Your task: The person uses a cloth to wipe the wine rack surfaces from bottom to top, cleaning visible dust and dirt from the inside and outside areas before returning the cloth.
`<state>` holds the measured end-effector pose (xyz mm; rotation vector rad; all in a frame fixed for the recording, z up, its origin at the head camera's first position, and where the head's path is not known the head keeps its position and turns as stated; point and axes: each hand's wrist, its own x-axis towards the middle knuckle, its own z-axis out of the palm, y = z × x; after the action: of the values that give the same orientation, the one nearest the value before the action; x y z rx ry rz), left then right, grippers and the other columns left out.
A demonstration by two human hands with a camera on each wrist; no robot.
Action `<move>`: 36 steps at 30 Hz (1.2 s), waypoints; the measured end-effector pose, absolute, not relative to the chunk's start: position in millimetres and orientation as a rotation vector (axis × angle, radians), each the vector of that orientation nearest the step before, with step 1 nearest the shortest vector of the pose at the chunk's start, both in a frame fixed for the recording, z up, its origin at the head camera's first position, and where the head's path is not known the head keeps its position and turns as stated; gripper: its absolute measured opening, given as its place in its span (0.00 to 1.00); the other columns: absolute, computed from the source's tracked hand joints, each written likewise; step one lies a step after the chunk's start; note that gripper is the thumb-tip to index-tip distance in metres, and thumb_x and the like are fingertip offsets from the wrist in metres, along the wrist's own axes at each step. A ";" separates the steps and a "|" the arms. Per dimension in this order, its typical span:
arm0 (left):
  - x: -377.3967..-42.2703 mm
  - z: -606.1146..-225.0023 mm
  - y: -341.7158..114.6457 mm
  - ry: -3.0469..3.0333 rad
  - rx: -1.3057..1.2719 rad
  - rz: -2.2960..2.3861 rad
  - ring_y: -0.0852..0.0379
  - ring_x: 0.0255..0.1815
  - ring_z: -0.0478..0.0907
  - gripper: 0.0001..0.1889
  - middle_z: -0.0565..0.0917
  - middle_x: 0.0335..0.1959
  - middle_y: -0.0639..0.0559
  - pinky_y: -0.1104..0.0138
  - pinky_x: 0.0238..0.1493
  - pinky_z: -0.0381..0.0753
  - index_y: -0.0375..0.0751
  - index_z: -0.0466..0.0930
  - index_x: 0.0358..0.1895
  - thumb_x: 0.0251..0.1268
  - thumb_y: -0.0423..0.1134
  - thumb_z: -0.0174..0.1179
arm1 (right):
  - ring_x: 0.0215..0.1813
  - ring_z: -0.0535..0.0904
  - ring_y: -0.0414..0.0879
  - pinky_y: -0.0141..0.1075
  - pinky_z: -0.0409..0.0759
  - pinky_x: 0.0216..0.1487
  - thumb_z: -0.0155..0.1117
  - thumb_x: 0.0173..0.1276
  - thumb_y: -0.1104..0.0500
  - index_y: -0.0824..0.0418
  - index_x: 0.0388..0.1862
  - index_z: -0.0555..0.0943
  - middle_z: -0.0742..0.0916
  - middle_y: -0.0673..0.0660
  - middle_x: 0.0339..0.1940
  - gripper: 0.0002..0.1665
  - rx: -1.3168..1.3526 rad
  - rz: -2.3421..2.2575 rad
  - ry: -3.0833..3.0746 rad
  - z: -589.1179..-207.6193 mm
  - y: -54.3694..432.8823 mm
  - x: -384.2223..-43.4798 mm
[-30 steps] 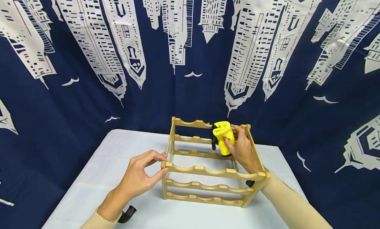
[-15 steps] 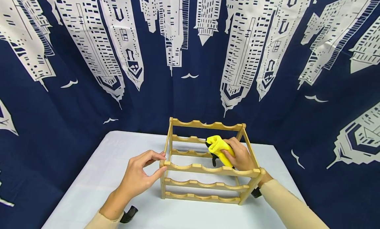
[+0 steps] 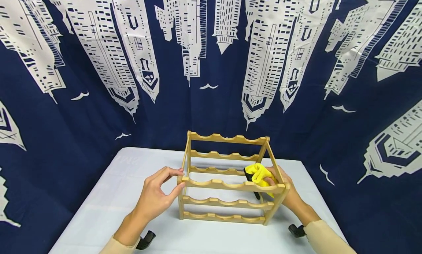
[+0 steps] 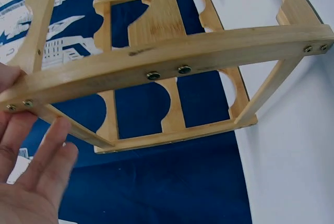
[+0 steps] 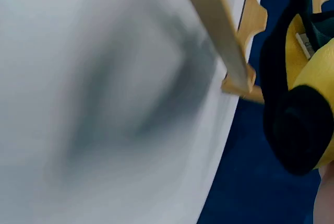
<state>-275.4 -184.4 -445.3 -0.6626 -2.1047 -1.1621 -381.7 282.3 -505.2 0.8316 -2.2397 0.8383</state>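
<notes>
A light wooden wine rack [image 3: 217, 184] with scalloped rails stands on the white table. My left hand [image 3: 154, 195] pinches its near left top corner between thumb and fingers. In the left wrist view, the fingers of that hand [image 4: 36, 166] lie around the end of the top side rail [image 4: 229, 46]. My right hand [image 3: 286, 186] grips a bunched yellow cloth [image 3: 258, 172] with black edging at the rack's right side, by the upper side rail. The right wrist view shows the cloth [image 5: 315, 75] close up, its black trim and a small pale label visible.
A white-covered table [image 3: 108, 199] extends around the rack. Behind it hangs a navy curtain [image 3: 217, 104] with white skyscraper prints. Black wrist-worn pieces show below the left wrist [image 3: 146, 240] and beside the right wrist [image 3: 296, 231].
My right hand has brought the yellow cloth from the rack's far right top corner toward the near right, along the side rail. The left hand has stayed at its corner.
</notes>
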 end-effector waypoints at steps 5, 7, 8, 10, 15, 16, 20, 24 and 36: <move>-268.0 -439.6 -176.5 -2.124 -0.600 -0.953 0.52 0.61 0.95 0.21 0.96 0.57 0.58 0.73 0.68 0.89 0.47 0.93 0.57 0.63 0.30 0.85 | 0.54 0.80 0.28 0.13 0.73 0.60 0.79 0.67 0.77 0.63 0.59 0.91 0.90 0.55 0.51 0.23 0.706 0.893 -2.273 -520.3 306.7 -368.7; -264.8 -436.5 -170.7 -2.129 -0.572 -0.875 0.53 0.62 0.94 0.22 0.95 0.59 0.59 0.65 0.62 0.93 0.50 0.93 0.59 0.63 0.33 0.86 | 0.55 0.78 0.24 0.12 0.71 0.60 0.78 0.66 0.79 0.62 0.58 0.91 0.90 0.54 0.52 0.25 0.639 0.915 -2.289 -525.0 313.8 -362.3; -263.5 -434.7 -166.7 -2.128 -0.569 -0.850 0.53 0.62 0.93 0.22 0.94 0.60 0.59 0.60 0.60 0.95 0.50 0.93 0.60 0.63 0.34 0.86 | 0.56 0.77 0.22 0.11 0.71 0.60 0.77 0.66 0.80 0.62 0.59 0.91 0.90 0.54 0.52 0.25 0.603 0.933 -2.300 -527.0 316.7 -358.9; -261.7 -431.0 -157.2 -2.119 -0.584 -0.816 0.52 0.64 0.92 0.22 0.94 0.62 0.58 0.50 0.64 0.96 0.50 0.93 0.60 0.64 0.36 0.85 | 0.57 0.76 0.19 0.11 0.70 0.60 0.74 0.68 0.82 0.63 0.60 0.91 0.90 0.54 0.53 0.26 0.537 0.957 -2.306 -530.9 321.2 -352.0; -259.2 -423.2 -124.8 -2.058 -0.715 -0.773 0.49 0.66 0.92 0.20 0.94 0.63 0.53 0.34 0.76 0.89 0.49 0.92 0.58 0.65 0.36 0.85 | 0.56 0.74 0.17 0.10 0.72 0.56 0.73 0.71 0.81 0.67 0.60 0.90 0.90 0.57 0.54 0.22 0.439 0.985 -2.297 -540.4 329.1 -335.2; -259.0 -421.6 -117.2 -2.045 -0.742 -0.762 0.50 0.67 0.92 0.20 0.94 0.62 0.52 0.34 0.76 0.88 0.49 0.92 0.57 0.64 0.36 0.85 | 0.56 0.74 0.17 0.09 0.72 0.56 0.74 0.72 0.81 0.68 0.61 0.90 0.90 0.58 0.54 0.22 0.425 0.987 -2.301 -541.8 330.3 -332.1; -259.7 -415.0 -84.9 -2.019 -0.846 -0.715 0.54 0.66 0.91 0.18 0.94 0.60 0.54 0.34 0.80 0.86 0.50 0.92 0.56 0.65 0.36 0.85 | 0.55 0.74 0.16 0.07 0.74 0.56 0.77 0.74 0.77 0.69 0.62 0.90 0.90 0.60 0.54 0.19 0.362 1.009 -2.316 -545.0 334.4 -320.8; -262.6 -407.3 -50.7 -2.039 -0.925 -0.661 0.57 0.66 0.91 0.17 0.93 0.59 0.58 0.36 0.85 0.82 0.52 0.92 0.56 0.68 0.40 0.85 | 0.53 0.75 0.15 0.07 0.75 0.54 0.77 0.77 0.73 0.69 0.61 0.90 0.90 0.60 0.54 0.16 0.265 1.020 -2.334 -544.7 338.3 -310.0; -289.7 -394.5 46.8 -2.298 -1.013 -0.276 0.60 0.67 0.91 0.27 0.93 0.62 0.64 0.56 0.88 0.80 0.60 0.87 0.75 0.78 0.52 0.80 | 0.49 0.75 0.14 0.09 0.76 0.47 0.77 0.80 0.68 0.67 0.63 0.89 0.92 0.60 0.55 0.16 0.093 1.018 -2.404 -553.3 342.3 -288.6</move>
<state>-289.7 46.8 -394.5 -1.0127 -2.2978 -0.2763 -288.6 342.3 -553.3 0.0932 -2.4043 1.0183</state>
